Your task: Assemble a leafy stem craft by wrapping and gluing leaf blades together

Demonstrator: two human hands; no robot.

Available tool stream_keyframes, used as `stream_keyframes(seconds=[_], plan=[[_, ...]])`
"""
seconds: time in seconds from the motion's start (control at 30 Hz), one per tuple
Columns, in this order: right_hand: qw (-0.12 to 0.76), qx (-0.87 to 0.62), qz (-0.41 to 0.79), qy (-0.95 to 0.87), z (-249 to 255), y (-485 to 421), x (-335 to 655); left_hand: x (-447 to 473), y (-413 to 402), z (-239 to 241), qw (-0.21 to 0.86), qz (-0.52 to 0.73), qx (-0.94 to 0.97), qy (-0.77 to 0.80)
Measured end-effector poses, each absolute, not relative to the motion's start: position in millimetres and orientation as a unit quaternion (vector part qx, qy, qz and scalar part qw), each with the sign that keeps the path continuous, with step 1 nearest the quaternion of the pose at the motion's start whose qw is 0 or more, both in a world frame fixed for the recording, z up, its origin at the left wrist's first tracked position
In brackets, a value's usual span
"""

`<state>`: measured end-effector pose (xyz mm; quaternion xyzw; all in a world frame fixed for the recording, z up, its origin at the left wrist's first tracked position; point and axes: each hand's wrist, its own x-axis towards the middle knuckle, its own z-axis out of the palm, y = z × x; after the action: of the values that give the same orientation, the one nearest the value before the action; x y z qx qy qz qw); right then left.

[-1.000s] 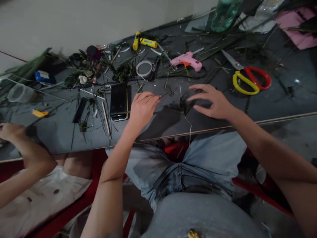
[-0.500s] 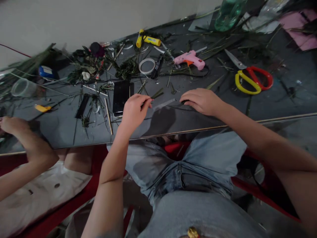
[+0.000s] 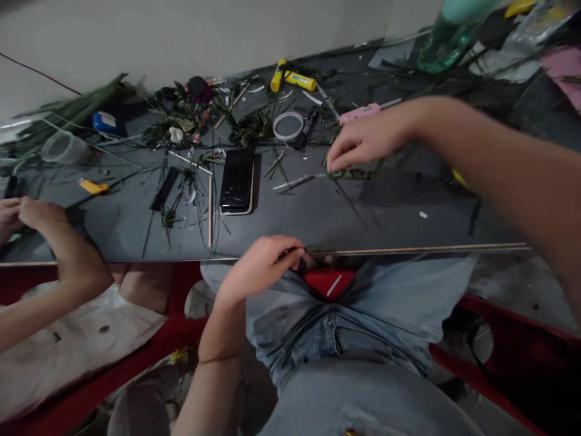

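Note:
My left hand (image 3: 263,266) is closed at the table's front edge, its thumb and fingers pinched together. From the pinch, thin green leaf strips (image 3: 320,247) point to the right, blurred. Farther in over the table, my right hand (image 3: 363,142) is closed too, fingertips down. At those fingertips is a dark green bunch of leaf pieces (image 3: 356,174), partly blurred; a thin blade trails below it. Behind the right hand, a pink glue gun (image 3: 361,113) is partly hidden. A narrow pale strip (image 3: 293,183) lies between the two hands.
A phone (image 3: 236,180) and a thin wooden stick (image 3: 210,212) lie left of centre. Behind are a tape roll (image 3: 288,126), yellow glue sticks (image 3: 299,80) and leaf scraps. A green bottle (image 3: 442,42) stands at back right. Another person's hands (image 3: 39,215) work at far left.
My left hand has drawn back to the table edge with its leaf strips. My right hand has moved forward, now over the table near the glue gun. The scissors are mostly hidden behind my arm.

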<state>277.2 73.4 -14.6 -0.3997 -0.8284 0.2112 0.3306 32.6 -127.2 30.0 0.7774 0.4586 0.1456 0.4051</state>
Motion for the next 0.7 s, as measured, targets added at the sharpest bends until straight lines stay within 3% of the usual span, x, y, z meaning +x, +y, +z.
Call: stream_keyframes(seconds=[0.1, 0.17, 0.33, 0.43, 0.53, 0.6, 0.7], plan=[[0.179, -0.266, 0.226, -0.920, -19.4, 85.1, 261.4, 27.9, -142.9, 14.3, 0.440, 0.240, 0.700, 0.509], [0.157, -0.236, 0.206, -0.937, -18.0, 89.9, 258.2, 18.6, -146.6, 2.1, 0.469, 0.333, 0.630, 0.521], [0.280, -0.353, 0.241, -0.859, -7.2, 42.9, 270.4, 12.9, -138.8, -17.2, 0.438, 0.474, 0.522, 0.557], [0.323, -0.375, 0.419, -0.762, -4.1, -18.3, 271.6, 45.0, -132.4, -22.6, 0.349, 0.475, 0.624, 0.513], [0.404, -0.316, 0.556, -0.654, -14.4, -70.0, 262.7, 90.7, -129.4, -32.1, 0.349, 0.503, 0.624, 0.485], [0.489, -0.342, 0.536, -0.597, -27.1, -89.3, 257.2, 112.3, -126.0, -40.2, 0.370, 0.507, 0.614, 0.480], [0.547, -0.417, 0.523, -0.503, -41.9, -97.0, 259.5, 113.6, -110.9, -46.5, 0.337, 0.487, 0.664, 0.456]])
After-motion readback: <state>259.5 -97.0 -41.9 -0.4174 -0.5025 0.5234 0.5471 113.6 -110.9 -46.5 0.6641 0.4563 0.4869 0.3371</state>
